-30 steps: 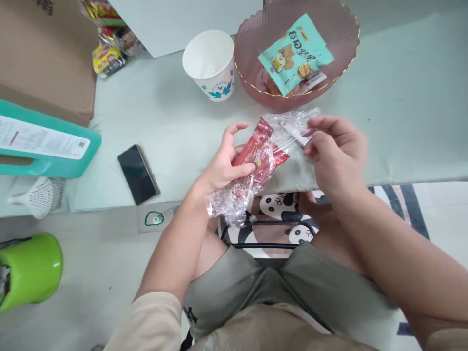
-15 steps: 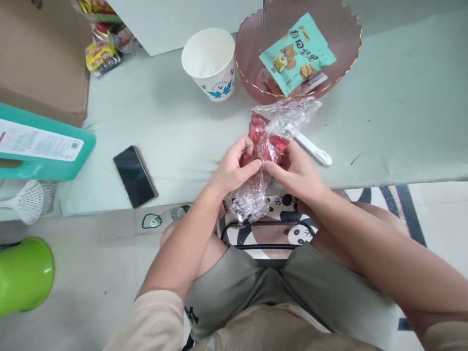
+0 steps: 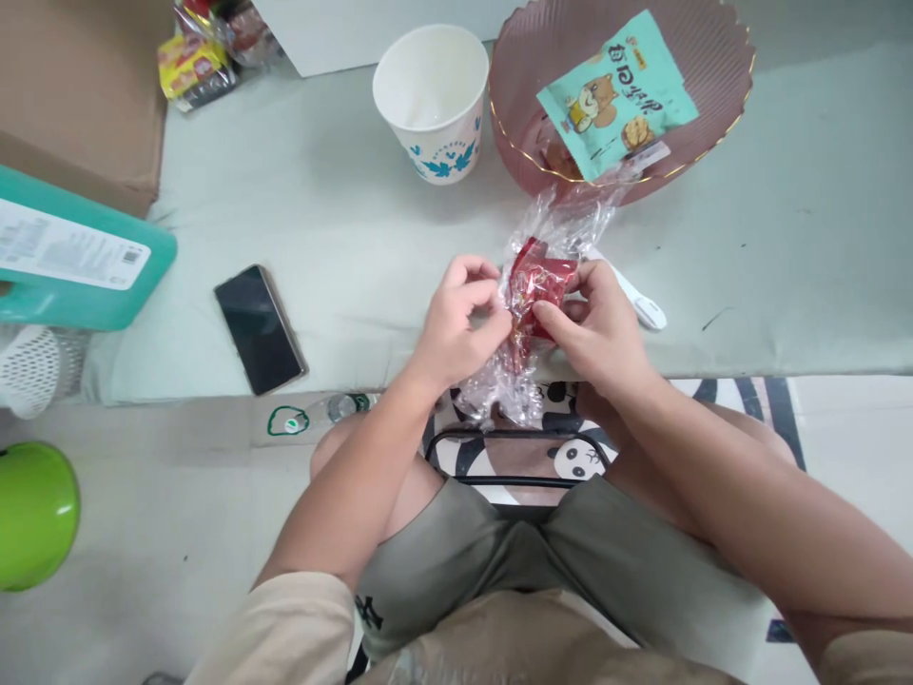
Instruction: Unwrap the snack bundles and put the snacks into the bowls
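Note:
Between my hands, at the table's front edge, is a red packet [image 3: 543,285] with clear crinkled plastic wrap [image 3: 510,395] around it. My right hand [image 3: 599,319] grips the packet's right side, thumb on top. My left hand [image 3: 463,319] pinches the wrap at the packet's left, its thumb and fingers bent together. The wrap spreads beyond the packet toward the bowl and hangs down over the edge. Partly under the wrap and my right hand lies a white plastic utensil [image 3: 646,306], its far end hidden.
A pink gold-rimmed bowl [image 3: 728,105] holds a turquoise snack bag [image 3: 619,100]. Beside it stands a white paper cup [image 3: 432,105]. A phone [image 3: 261,328] lies left, near a green-handled container [image 3: 86,247]. A green bin [image 3: 35,518] is on the floor.
The red packet shows more plainly, turned in my right hand, which has shifted along its right side. My left thumb has come away from the right thumb. The camera view has shifted slightly.

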A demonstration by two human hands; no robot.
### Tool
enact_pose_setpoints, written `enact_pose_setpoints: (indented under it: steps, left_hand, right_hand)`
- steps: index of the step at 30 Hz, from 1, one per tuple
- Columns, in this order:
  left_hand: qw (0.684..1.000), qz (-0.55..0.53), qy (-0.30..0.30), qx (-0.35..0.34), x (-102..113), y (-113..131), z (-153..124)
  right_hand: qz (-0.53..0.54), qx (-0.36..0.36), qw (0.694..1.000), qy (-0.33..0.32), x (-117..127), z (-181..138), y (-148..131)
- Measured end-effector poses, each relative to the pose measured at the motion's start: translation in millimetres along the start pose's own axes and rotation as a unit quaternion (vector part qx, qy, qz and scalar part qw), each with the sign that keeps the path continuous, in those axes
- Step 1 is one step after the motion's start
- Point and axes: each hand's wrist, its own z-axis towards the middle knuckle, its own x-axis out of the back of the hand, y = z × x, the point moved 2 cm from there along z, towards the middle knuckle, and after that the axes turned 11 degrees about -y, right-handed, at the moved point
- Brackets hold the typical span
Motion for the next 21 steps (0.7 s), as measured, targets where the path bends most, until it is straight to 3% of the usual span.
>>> enact_pose_setpoints:
  steps: [3, 7, 11, 16, 21]
  left_hand:
    - [0.977, -0.209, 0.02, 0.047, 11, 0, 1]
    - [0.868, -0.489, 0.016, 0.08, 21, 12, -1]
    - [0.797, -0.6, 0.057, 0.029, 26, 27, -2]
    - [0.789, -0.609, 0.071, -0.03, 29, 35, 7]
    - [0.79, -0.61, 0.047, -0.037, 37, 43, 17]
  right_hand:
    - [0.091, -0.008, 0.996, 0.005, 0, 0, -2]
    - [0.249, -0.037, 0.968, -0.006, -1, 2, -4]
    - [0.385, -0.053, 0.92, -0.055, -11, 4, -7]
    - [0.47, -0.045, 0.873, -0.125, -33, 14, -8]
    - [0.568, -0.037, 0.808, -0.153, -57, 28, -13]
